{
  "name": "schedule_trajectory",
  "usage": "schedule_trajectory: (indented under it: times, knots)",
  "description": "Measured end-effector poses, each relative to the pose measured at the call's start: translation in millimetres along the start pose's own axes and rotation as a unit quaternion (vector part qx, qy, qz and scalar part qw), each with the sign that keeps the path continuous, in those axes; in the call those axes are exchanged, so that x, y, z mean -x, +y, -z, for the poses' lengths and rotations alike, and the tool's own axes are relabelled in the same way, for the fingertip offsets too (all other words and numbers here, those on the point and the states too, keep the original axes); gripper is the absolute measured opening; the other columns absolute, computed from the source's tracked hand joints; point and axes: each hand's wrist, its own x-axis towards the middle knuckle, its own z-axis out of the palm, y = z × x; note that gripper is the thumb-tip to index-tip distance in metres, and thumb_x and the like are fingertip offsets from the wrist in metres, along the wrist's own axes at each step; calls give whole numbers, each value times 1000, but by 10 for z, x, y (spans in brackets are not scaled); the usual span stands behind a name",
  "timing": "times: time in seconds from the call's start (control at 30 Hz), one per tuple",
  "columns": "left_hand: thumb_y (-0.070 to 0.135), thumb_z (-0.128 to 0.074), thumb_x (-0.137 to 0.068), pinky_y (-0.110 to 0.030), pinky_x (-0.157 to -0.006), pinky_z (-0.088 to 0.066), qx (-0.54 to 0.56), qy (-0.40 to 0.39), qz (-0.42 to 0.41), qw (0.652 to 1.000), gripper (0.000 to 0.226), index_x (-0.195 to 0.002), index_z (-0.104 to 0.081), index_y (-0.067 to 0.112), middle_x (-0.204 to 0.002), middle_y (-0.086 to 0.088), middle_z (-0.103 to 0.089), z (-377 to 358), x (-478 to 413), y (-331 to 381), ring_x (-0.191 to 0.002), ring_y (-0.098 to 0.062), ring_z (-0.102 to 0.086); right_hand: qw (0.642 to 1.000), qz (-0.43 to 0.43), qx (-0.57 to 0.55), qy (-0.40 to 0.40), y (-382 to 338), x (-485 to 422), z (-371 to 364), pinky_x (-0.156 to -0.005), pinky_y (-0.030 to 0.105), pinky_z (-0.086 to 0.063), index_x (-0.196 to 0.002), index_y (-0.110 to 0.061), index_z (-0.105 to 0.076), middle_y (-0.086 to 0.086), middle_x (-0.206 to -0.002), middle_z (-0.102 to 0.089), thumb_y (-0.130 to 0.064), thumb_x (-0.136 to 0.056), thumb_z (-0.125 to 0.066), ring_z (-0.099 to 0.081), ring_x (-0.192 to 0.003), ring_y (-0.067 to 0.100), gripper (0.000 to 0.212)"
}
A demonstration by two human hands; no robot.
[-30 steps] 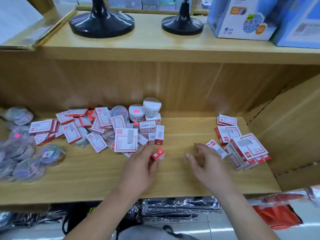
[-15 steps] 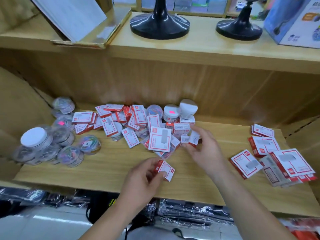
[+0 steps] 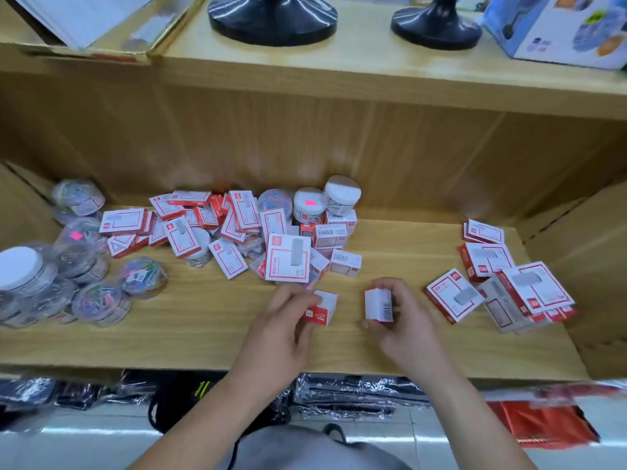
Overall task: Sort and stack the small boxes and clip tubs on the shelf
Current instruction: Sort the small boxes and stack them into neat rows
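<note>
Left hand pinches a small red-and-white box over the front of the shelf. Right hand grips a second small box, barcode facing up, near the first but not touching it. Loose box pile sits mid-shelf behind both hands. Clip tubs are clustered far left, with a few more at the pile's back. Overlapping box group lies at the right end.
</note>
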Motion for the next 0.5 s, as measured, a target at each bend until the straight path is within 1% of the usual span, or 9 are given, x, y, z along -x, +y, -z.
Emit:
schedule_trajectory:
  times: [0.07, 0.13, 0.2, 0.23, 0.3, 0.33, 0.4, 0.43, 0.5]
  knots:
    - [2, -76, -77, -23, -99, -49, -11, -35, -14, 999, 43, -116, -69, 18, -128, 11, -54, -39, 45, -21, -116, 0, -58, 1000, 10, 6, 10, 50, 34, -1, -97, 29, -48, -126, -39, -54, -13, -119, -64, -13, -74, -83, -59, -109, 7, 65]
    - [5, -77, -74, -20, -100, -46, -6, -41, -10, 999, 45, -116, -69, 20, -128, 13, -54, -27, 95, -39, -116, 3, -57, 1000, 9, -11, 13, 72, 73, 18, -103, 28, -45, -137, -32, -53, -12, -128, -61, -15, -74, -85, -56, -119, 5, 73]
    - [13, -78, -76, -22, -97, -48, -9, -17, 4, 1000, 43, -116, -67, 24, -122, 15, -55, 12, 116, -45, -112, 2, -58, 999, -8, -24, 28, 69, 108, 57, -95, 21, -50, -138, -28, -53, -13, -123, -63, -22, -73, -87, -61, -109, -1, 74]
    - [20, -78, -76, -25, -95, -49, -17, -10, 13, 1000, 42, -116, -66, 26, -118, 16, -55, 24, 114, -35, -109, 1, -59, 999, -13, -24, 42, 64, 128, 70, -87, 19, -52, -133, -26, -56, -14, -114, -65, -26, -73, -87, -63, -100, -4, 68]
    - [38, -80, -75, -27, -89, -50, -46, -17, 41, 998, 44, -116, -63, 32, -112, 18, -56, 4, 81, 28, -103, -1, -59, 997, -8, 22, 69, 75, 141, 70, -73, 22, -52, -109, -28, -65, -13, -94, -67, -38, -74, -84, -63, -81, -1, 41]
    - [48, -80, -74, -26, -87, -49, -67, -27, 54, 996, 48, -116, -60, 34, -111, 18, -55, -36, 56, 64, -102, -2, -58, 996, -2, 49, 77, 86, 136, 55, -72, 26, -52, -100, -28, -68, -11, -88, -65, -42, -76, -81, -62, -77, 2, 32]
    - [57, -75, -73, -27, -84, -47, -110, -41, 62, 991, 54, -117, -55, 32, -110, 15, -54, -153, 8, 131, -101, -6, -53, 993, 9, 70, 91, 110, 122, 16, -75, 32, -53, -99, -27, -73, -9, -85, -62, -38, -79, -79, -60, -75, 5, 23]
    - [55, -74, -75, -29, -83, -47, -123, -43, 59, 990, 53, -117, -54, 31, -111, 13, -55, -206, -8, 142, -102, -9, -52, 992, 21, 76, 103, 112, 117, -1, -76, 35, -54, -100, -26, -74, -8, -85, -61, -31, -80, -78, -61, -76, 8, 22]
    - [44, -73, -79, -30, -83, -48, -110, -42, 63, 991, 47, -120, -52, 30, -112, 12, -57, -247, -17, 119, -104, -12, -54, 980, 73, 126, 135, 103, 128, -19, -76, 36, -54, -104, -24, -75, -5, -91, -60, -21, -79, -79, -62, -83, 16, 26]
